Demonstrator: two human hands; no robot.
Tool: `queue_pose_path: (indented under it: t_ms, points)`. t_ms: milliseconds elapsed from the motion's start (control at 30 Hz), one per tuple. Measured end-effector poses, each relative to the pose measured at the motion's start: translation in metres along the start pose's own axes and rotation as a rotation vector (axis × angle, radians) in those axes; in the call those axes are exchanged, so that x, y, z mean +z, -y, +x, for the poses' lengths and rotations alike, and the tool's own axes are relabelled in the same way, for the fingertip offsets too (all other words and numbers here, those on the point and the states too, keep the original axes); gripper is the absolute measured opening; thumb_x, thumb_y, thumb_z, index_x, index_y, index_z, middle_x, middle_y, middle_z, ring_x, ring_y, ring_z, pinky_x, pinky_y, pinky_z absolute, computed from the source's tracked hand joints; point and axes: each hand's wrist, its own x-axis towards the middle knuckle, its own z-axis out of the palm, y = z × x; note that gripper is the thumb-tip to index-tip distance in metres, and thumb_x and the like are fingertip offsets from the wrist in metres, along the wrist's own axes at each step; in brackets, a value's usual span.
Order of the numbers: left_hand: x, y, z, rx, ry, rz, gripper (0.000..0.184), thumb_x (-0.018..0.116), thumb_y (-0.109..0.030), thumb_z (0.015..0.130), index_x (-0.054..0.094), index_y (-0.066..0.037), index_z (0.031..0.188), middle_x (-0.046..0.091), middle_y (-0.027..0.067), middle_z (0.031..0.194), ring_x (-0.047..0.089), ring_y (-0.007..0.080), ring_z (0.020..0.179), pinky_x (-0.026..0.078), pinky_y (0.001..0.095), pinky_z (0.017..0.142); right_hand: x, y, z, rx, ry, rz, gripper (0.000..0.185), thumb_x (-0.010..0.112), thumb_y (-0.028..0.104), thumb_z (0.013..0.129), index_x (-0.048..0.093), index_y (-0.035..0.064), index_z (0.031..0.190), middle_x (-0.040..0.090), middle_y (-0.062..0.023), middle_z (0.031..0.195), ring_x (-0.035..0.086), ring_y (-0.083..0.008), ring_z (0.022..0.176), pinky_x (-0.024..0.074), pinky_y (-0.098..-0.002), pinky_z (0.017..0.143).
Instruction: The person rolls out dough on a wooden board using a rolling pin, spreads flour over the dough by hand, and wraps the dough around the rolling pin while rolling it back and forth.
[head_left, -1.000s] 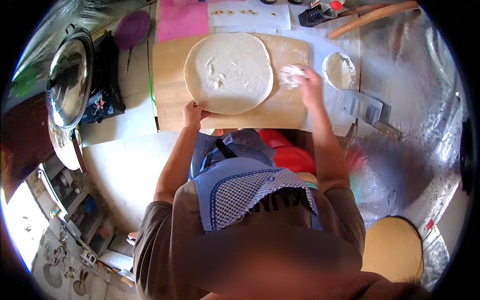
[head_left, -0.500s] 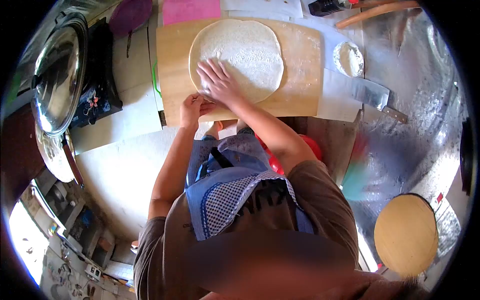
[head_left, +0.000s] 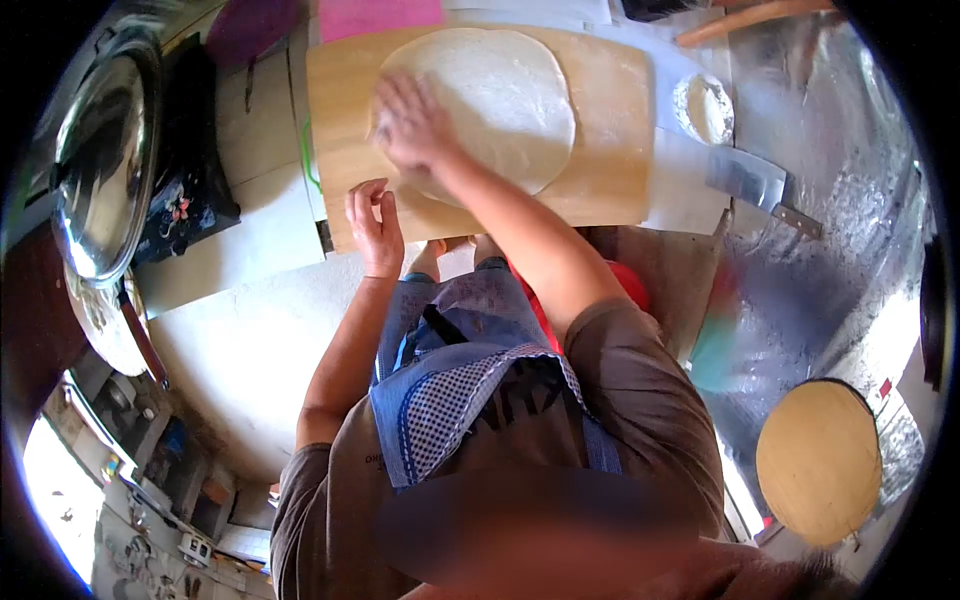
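Observation:
A large round sheet of dough (head_left: 510, 110) lies flat on the wooden board (head_left: 610, 130), its surface pale with thinly spread flour. My right hand (head_left: 412, 122) rests flat over the dough's left edge, fingers spread and slightly blurred. Below it, at the board's front left, my left hand (head_left: 375, 228) is apart from the dough. Its fingers are loosely bent, the thumb stands away from them, and nothing shows between them.
Right of the board are a bowl of flour (head_left: 708, 110) and a cleaver (head_left: 755, 180). To the left stand a black stove (head_left: 185, 200) and a shiny lid (head_left: 108, 160). A round wooden board (head_left: 820, 462) is at lower right.
My right hand has slid up and left across the dough to its edge. My left hand has drawn back from the dough's lower edge. The loose flour patches are now smeared out.

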Motion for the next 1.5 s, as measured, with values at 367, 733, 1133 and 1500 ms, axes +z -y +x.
queue_pose_path:
  t_ms: [367, 733, 1133, 1500]
  points:
    - [0.070, -0.016, 0.064, 0.589, 0.294, 0.849, 0.068, 0.063, -0.033, 0.091, 0.039, -0.003, 0.148, 0.030, 0.0183, 0.158, 0.023, 0.0379, 0.148, 0.019, 0.0516, 0.121, -0.054, -0.125, -0.085, 0.178, -0.154, -0.030, 0.072, 0.058, 0.043, 0.093, 0.036, 0.0038, 0.149, 0.029, -0.0123, 0.160, 0.022, -0.0302, 0.150, 0.0162, -0.0494, 0.122]
    - [0.067, 0.002, 0.014, 0.674, 0.768, 0.914, 0.087, 0.064, -0.048, 0.086, 0.028, -0.010, 0.156, 0.021, 0.0083, 0.164, 0.014, 0.0253, 0.153, 0.009, 0.0458, 0.125, -0.049, -0.070, -0.162, 0.017, 0.025, 0.034, 0.073, 0.059, 0.039, 0.093, 0.034, 0.0040, 0.152, 0.029, -0.0110, 0.161, 0.020, -0.0304, 0.151, 0.0144, -0.0515, 0.122]
    - [0.097, -0.007, 0.140, 0.534, 0.187, 0.910, 0.079, 0.057, -0.045, 0.095, 0.027, 0.001, 0.153, 0.024, 0.0258, 0.158, 0.019, 0.0411, 0.149, 0.016, 0.0512, 0.122, -0.032, -0.125, -0.008, -0.066, -0.094, -0.067, 0.071, 0.040, 0.051, 0.100, 0.028, 0.0083, 0.155, 0.024, -0.0092, 0.163, 0.019, -0.0283, 0.151, 0.0099, -0.0473, 0.124]
    - [0.168, -0.041, 0.168, 0.700, 0.352, 0.926, 0.069, 0.045, -0.045, 0.100, 0.028, -0.006, 0.155, 0.025, 0.0115, 0.162, 0.017, 0.0277, 0.152, 0.011, 0.0437, 0.124, -0.053, -0.174, -0.052, 0.291, -0.169, 0.003, 0.068, 0.056, 0.040, 0.096, 0.036, 0.0047, 0.151, 0.029, -0.0116, 0.160, 0.023, -0.0314, 0.149, 0.0141, -0.0521, 0.122]
